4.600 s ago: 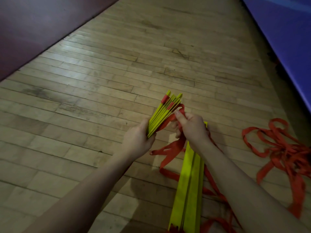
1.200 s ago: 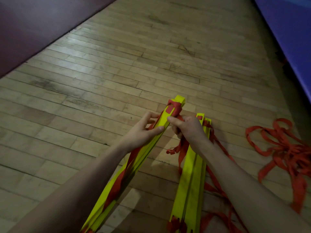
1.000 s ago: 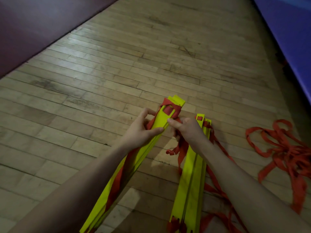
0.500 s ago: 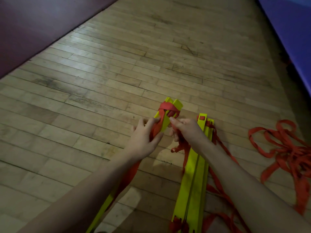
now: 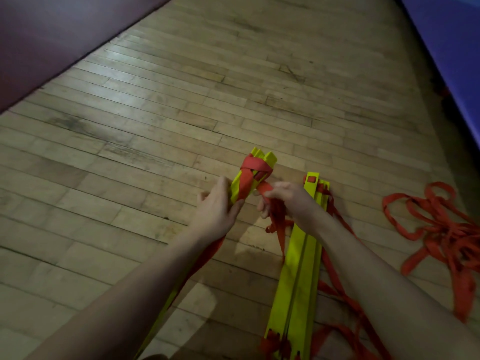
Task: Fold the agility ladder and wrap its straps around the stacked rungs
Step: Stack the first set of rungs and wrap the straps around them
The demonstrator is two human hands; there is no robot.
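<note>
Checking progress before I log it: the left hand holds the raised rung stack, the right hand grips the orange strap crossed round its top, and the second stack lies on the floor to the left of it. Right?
One slip. The head view shows the second stack on the floor to the right of the raised stack, under the right hand. The left hand holding the raised stack and the strap crossed round its top are as you say.

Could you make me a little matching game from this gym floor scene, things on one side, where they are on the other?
Things:
1. held rung stack
2. second rung stack
3. loose strap pile
4. right hand

Places or states:
A. tangled on the floor, far right
B. pinching a red strap
C. flat on the floor
D. strap crossed round its tip

Pairs: 1-D, 2-C, 3-A, 4-B
</note>
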